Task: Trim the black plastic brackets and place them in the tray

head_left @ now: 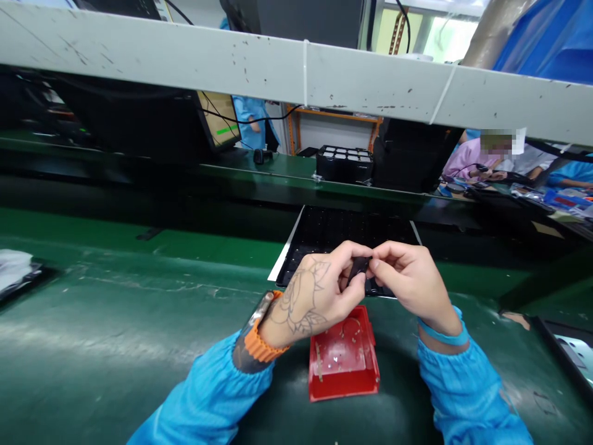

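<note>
Between my two hands is a small flat black piece [358, 267], too covered by fingers to tell its kind. My left hand [319, 287] holds it between thumb and forefinger. At its upper right edge, the thumb and forefinger of my right hand [410, 275] are pinched together; whether they grip the piece or something tiny on it is hidden. Below my hands a red plastic bin [343, 386] sits on the bench, with small bits scattered inside. Just beyond my hands lies a black tray [333, 232] with rows of shallow pockets, partly covered by them.
A grey beam [259, 59] crosses above the green bench [115, 358]. On the shelf behind stand a monitor [217, 120] and a black box with a divided top [345, 164]. Black trays lie at far left and right. Other people work at the back right.
</note>
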`<move>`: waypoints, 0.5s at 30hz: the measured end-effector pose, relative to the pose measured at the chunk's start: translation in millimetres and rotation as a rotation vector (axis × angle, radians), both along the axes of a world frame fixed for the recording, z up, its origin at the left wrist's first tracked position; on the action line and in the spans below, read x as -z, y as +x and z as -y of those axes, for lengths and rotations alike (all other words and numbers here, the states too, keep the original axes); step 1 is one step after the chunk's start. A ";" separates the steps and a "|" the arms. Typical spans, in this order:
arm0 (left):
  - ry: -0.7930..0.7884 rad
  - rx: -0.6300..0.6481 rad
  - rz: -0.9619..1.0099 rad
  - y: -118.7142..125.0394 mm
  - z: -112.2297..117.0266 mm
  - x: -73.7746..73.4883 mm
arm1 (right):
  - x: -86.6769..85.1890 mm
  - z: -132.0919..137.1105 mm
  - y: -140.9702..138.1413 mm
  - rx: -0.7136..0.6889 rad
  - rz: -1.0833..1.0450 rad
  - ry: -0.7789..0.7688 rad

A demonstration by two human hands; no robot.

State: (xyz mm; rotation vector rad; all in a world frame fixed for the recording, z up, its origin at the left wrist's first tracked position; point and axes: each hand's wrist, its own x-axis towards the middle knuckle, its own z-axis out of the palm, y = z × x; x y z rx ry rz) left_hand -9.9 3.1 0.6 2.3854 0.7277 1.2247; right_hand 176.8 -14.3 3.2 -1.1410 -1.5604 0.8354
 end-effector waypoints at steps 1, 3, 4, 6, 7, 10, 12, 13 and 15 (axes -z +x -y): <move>0.010 -0.003 -0.014 0.1 -0.3 0.5 | 0.8 -0.5 0.2 0.000 0.011 -0.005; 0.030 -0.007 -0.042 0.8 -1.0 1.7 | 3.4 -2.1 0.2 0.007 0.029 -0.007; 0.037 -0.010 -0.054 1.5 -1.3 2.5 | 5.0 -3.0 0.1 0.013 0.036 -0.004; 0.052 -0.022 -0.071 3.0 -1.7 4.2 | 8.2 -4.9 -0.5 0.033 0.046 0.012; 0.059 -0.030 -0.076 3.7 -1.7 5.1 | 9.6 -5.6 -0.9 0.046 0.051 0.022; 0.069 -0.059 -0.082 5.1 -1.7 7.2 | 11.8 -6.6 -2.4 0.076 0.076 0.055; 0.066 -0.067 -0.083 5.7 -1.6 8.2 | 12.2 -6.6 -3.7 0.089 0.092 0.073; 0.069 -0.070 -0.081 6.0 -1.6 8.6 | 12.5 -6.6 -4.3 0.097 0.099 0.082; 0.083 -0.077 -0.072 6.6 -1.9 9.4 | 13.2 -6.5 -5.5 0.118 0.112 0.096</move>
